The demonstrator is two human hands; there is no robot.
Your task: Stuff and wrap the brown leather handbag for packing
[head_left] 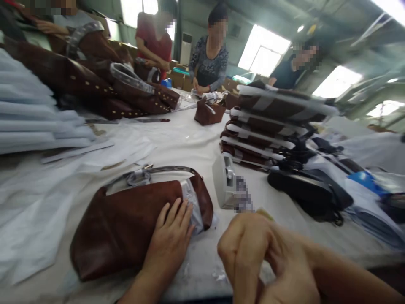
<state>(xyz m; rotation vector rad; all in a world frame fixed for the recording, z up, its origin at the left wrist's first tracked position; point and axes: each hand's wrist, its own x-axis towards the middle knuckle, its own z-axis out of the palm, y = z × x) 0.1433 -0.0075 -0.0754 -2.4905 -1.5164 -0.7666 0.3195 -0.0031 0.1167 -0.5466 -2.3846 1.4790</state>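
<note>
A brown leather handbag (126,215) lies on its side on the white-covered table, its strap wrapped in clear film along the far side. A strip of translucent wrapping (192,198) runs over its right end. My left hand (172,232) rests flat on the bag, fingers stretched toward that strip. Close to the camera, at the lower right, my right hand (256,257) is raised with its fingers curled and pressed together. What it holds, if anything, is hidden. Beyond it stands a white tape dispenser (223,181).
Flat wrapped brown bags (259,135) are stacked at the right, beside a black pouch (300,190). White foam sheets (28,114) pile up at the left, near more brown bags (95,84). A small brown bag (209,112) stands farther back. Several people work beyond the table.
</note>
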